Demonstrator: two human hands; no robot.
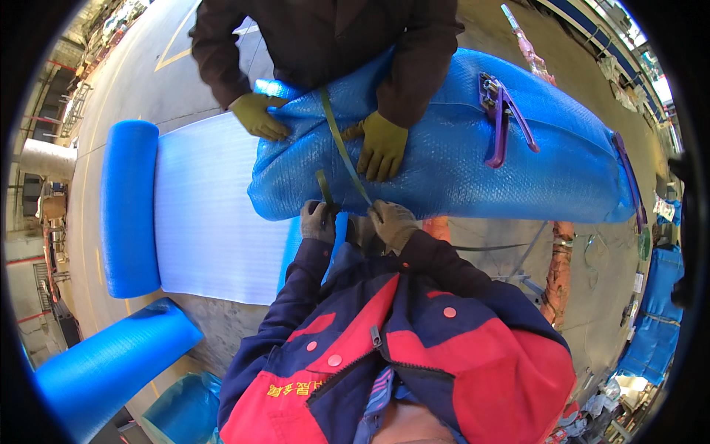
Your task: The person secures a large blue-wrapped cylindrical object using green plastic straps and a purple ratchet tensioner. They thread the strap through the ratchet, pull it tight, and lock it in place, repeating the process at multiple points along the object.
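Note:
A large bundle wrapped in blue bubble-textured sheeting (481,174) lies across in front of me. Around its left part runs a green packing strap (338,140). My right hand (394,223), in a grey glove, is closed on this strap at the bundle's near edge. Left of it, my left hand (318,220), gloved too, pinches the strap's short free end (322,186), which sticks up. Opposite me, a co-worker in dark clothes presses a yellow-green gloved hand (383,148) on the wrap beside the strap; the other gloved hand (260,117) holds the bundle's left end.
On top of the bundle rests a strapping tool with purple handles (500,122); another purple handle (629,177) shows at its right end. A blue foam roll (132,211) stands left, its pale sheet (214,214) spread toward the bundle. Another blue roll (118,366) lies lower left. Orange-wrapped supports (558,270) stand below.

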